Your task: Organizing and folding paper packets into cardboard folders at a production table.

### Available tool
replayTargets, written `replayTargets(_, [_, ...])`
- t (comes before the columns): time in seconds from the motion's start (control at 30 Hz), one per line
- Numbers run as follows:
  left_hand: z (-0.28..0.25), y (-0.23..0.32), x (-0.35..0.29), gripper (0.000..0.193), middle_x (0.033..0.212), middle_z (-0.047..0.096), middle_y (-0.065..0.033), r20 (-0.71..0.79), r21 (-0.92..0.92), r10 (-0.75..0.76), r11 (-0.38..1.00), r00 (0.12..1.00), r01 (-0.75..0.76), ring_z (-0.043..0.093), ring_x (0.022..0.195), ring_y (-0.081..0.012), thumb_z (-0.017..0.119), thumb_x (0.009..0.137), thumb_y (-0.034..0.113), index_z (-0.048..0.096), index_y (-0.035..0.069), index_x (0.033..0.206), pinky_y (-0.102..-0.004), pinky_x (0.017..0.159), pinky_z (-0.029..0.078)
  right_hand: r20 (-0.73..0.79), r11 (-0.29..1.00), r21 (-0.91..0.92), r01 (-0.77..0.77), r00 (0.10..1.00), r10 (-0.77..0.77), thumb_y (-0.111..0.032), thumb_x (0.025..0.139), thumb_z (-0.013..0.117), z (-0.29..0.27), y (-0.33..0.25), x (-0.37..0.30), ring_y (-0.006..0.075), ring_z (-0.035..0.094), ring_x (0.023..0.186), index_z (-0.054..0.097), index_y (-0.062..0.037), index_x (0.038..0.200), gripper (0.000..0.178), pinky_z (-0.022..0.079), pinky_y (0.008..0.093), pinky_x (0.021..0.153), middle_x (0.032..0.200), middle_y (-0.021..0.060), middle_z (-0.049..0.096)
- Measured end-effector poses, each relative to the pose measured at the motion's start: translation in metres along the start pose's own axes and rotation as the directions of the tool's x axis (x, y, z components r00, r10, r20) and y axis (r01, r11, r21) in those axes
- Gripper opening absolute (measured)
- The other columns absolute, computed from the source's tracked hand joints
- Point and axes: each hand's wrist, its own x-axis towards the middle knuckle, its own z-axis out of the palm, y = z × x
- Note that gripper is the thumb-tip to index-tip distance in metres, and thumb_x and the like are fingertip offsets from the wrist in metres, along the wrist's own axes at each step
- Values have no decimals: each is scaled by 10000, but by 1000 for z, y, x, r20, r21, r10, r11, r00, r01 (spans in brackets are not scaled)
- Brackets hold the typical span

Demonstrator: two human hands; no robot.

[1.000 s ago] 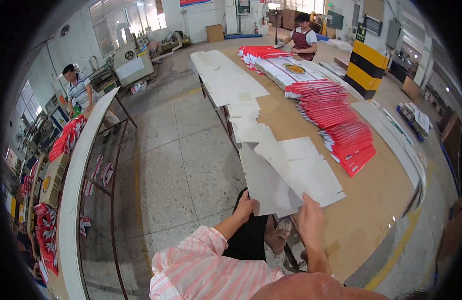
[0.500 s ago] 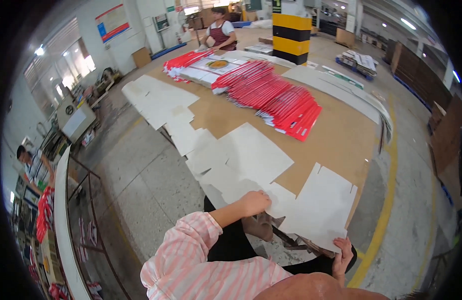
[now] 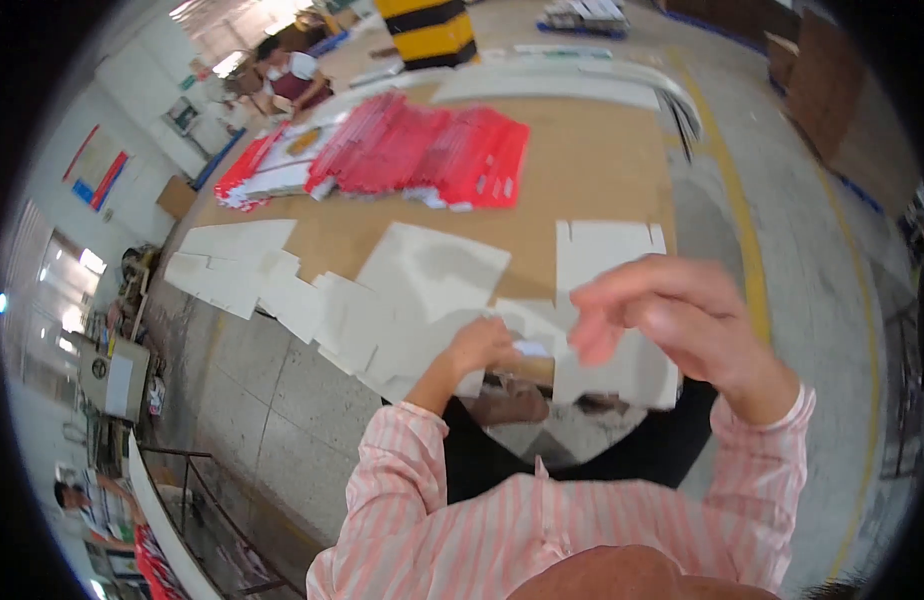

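Hands: left (image 3: 484, 345) touching white sheet (image 3: 432, 270), right (image 3: 672, 315) raised.

1. Flat white carton blanks (image 3: 432, 275) overlap along the near edge of the brown table, under my hands.
2. Red flat packages (image 3: 422, 150) fanned in rows, mid-table.
3. Blue-and-red poster (image 3: 97, 165) on far left wall.
4. Brown cardboard box (image 3: 175, 197) below it.

Cardboard sheets (image 3: 432, 275) on table (image 3: 592, 170), folded cartons (image 3: 422, 150) behind
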Motion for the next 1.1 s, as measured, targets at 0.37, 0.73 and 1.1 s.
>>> replayTargets(0.37, [1,11,3,399,944,633,-107,22,-18,-141,990,990,142,586,981,-310,628,810,463,682,68,840,-441,800,486,-84,-69,-994,-82,996,29,-290,637,810,-101,226,-121,406,324,1349,405,-60,1395,889,255,552,1099,1437,202,382])
replayTargets(0.73, [54,73,-15,321,1128,569,-57,-479,188,360,933,800,-308,496,1033,-275,688,752,248,662,155,1059,-452,892,384,-114,296,-948,-114,993,18,-72,713,735,-145,214,-118,295,621,993,629,-64,1191,490,484,405,864,1082,142,660])
replayTargets(1.1, [93,123,30,282,1157,533,-106,-697,-268,-257,959,669,90,484,1083,-324,627,786,191,602,70,1040,-491,956,373,-503,-162,-819,-550,825,-259,-290,761,703,-143,254,-54,376,386,1290,409,-148,1417,732,381,534,998,1439,161,377])
